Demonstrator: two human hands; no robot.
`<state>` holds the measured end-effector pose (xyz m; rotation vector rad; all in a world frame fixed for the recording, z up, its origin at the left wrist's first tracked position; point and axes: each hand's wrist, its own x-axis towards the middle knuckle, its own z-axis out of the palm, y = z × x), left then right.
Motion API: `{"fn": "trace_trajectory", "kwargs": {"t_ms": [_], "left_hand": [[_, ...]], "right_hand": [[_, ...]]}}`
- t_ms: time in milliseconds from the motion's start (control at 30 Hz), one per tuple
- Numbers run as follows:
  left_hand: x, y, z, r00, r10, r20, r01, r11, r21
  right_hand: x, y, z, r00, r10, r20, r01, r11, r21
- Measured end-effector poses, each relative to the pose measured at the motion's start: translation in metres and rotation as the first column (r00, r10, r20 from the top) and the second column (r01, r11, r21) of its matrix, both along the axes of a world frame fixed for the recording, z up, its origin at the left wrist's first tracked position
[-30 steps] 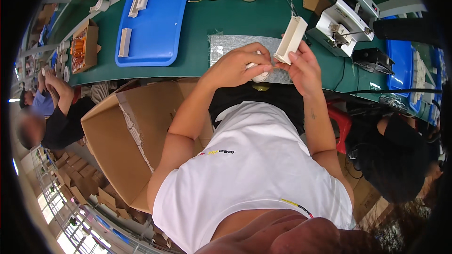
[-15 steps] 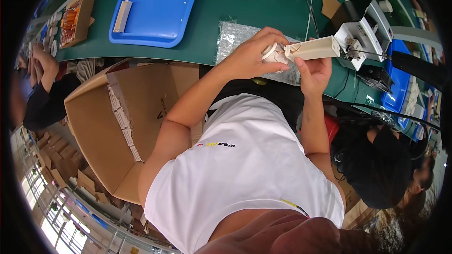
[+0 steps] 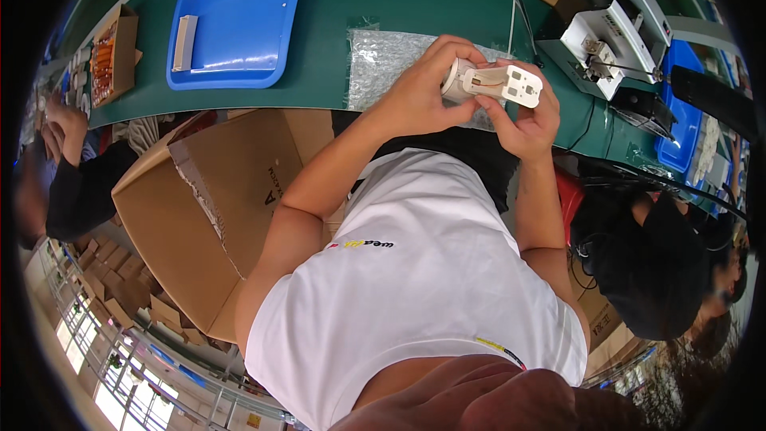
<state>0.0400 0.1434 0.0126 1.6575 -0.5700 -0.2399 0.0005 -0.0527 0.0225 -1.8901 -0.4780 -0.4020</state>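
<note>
My left hand (image 3: pixel 437 84) is closed around a white round plastic part (image 3: pixel 455 82). My right hand (image 3: pixel 533 124) grips a long white plastic housing (image 3: pixel 523 86), whose end with square holes is tilted up toward me. The housing's other end meets the round part; I cannot tell whether they are joined. A thin brownish wire (image 3: pixel 493 84) lies in the housing's hollow. Both hands are above a sheet of clear bubble wrap (image 3: pixel 375 64) at the near edge of the green table (image 3: pixel 327 48).
At left lies a blue tray (image 3: pixel 239 56) with white housings; beyond it stands a cardboard box (image 3: pixel 120 56) of orange parts. A black-and-white machine (image 3: pixel 610 40) is at right. A large open carton (image 3: pixel 183 223) stands by my left arm. People work on both sides.
The housing has turned so its holed end faces up toward me, and it sits closer to the round part. The view has shifted slightly.
</note>
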Motion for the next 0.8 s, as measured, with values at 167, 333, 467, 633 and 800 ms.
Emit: {"fn": "trace_trajectory", "kwargs": {"t_ms": [167, 333, 467, 633, 800], "left_hand": [[-0.003, -0.005, 0.0, 0.999, 0.038, 0.033, -0.038, 0.999, -0.005], [-0.009, -0.015, -0.005, 0.991, 0.134, 0.005, -0.134, 0.991, -0.013], [-0.011, -0.017, -0.013, 0.982, 0.184, 0.042, -0.184, 0.983, -0.006], [-0.009, -0.016, -0.023, 0.955, 0.211, 0.209, -0.214, 0.977, -0.012], [-0.01, -0.016, -0.025, 0.925, 0.228, 0.303, -0.227, 0.973, -0.037]], "right_hand": [[0.002, 0.008, 0.006, 0.997, -0.072, 0.015, 0.073, 0.997, -0.04], [-0.005, 0.01, -0.001, 0.992, -0.115, -0.049, 0.117, 0.992, 0.053], [-0.006, 0.014, 0.0, 0.99, -0.124, -0.067, 0.129, 0.989, 0.071], [-0.003, 0.012, 0.002, 0.998, -0.067, 0.005, 0.067, 0.998, 0.012], [-0.002, 0.013, 0.001, 1.0, -0.008, 0.009, 0.008, 1.0, -0.001]]}}
